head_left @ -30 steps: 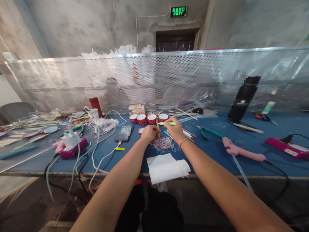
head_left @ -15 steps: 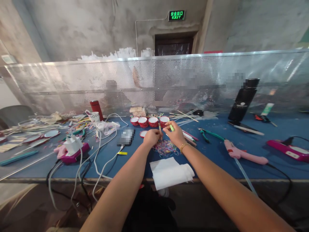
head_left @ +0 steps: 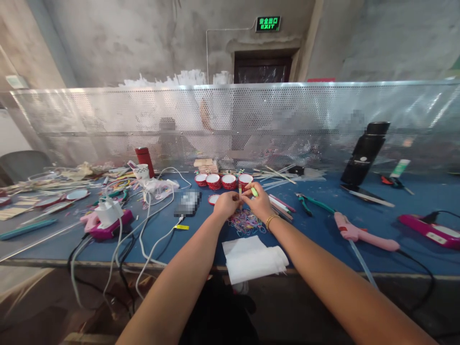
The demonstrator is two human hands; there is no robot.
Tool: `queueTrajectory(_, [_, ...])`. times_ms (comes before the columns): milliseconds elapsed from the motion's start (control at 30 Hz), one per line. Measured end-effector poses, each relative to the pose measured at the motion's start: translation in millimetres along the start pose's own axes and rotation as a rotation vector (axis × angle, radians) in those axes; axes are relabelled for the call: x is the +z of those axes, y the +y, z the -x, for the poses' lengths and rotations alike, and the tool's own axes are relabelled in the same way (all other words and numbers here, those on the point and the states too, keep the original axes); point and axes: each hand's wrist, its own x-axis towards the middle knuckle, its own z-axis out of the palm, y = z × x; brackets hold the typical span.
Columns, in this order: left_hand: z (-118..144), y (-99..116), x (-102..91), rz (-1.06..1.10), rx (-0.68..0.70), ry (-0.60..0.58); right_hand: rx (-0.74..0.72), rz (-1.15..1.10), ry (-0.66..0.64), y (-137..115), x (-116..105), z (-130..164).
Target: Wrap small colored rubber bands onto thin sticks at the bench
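Two hands meet above the middle of the blue counter (head_left: 323, 230), fingertips nearly touching. The left hand (head_left: 226, 205) pinches a thin stick (head_left: 240, 190) that stands roughly upright between thumb and fingers, its grip closed tight on the lower part. The right hand (head_left: 259, 202), with a gold bracelet at the wrist, is closed around a pale green stick (head_left: 253, 191) whose tip pokes out past the knuckles. Just beneath both hands lies a loose heap of small coloured rubber bands (head_left: 246, 223), and nearer the counter's front edge sits a folded white cloth (head_left: 253, 258).

The sticks look light, narrow and stiff, likely to snap if bent hard, so a pinch low on the shaft, close to where they cross, seems the steadiest hold. The bands look soft and stretchy, easy to lift one at a time with fingertips.

Behind the hands stands a row of red tape rolls (head_left: 222, 181); to the right lie green-handled pliers (head_left: 312, 202) and a pink glue gun (head_left: 362, 232).
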Motion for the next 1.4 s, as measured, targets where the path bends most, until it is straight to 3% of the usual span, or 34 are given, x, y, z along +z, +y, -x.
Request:
queueTrajectory(233, [-3,-3,0.7,0.040,-0.011,0.002,-0.011,0.029,-0.004,-3,-1,0])
queueTrajectory(533, [-4,-2,1.4,0.102,-0.028,0.008,0.086,-0.174,0.166,-20,-19,-8])
queueTrajectory(700, [-6,-3,3.0,0.138,-0.057,0.003,0.082,-0.198,0.166,-23,-21,-7])
queueTrajectory(967, [-8,-8,3.5,0.101,-0.025,0.022,0.032,-0.009,0.108,-28,-17,1])
queueTrajectory(1400, [-10,-7,5.1,0.130,-0.056,0.000,0.058,-0.050,0.103,-27,-16,-1])
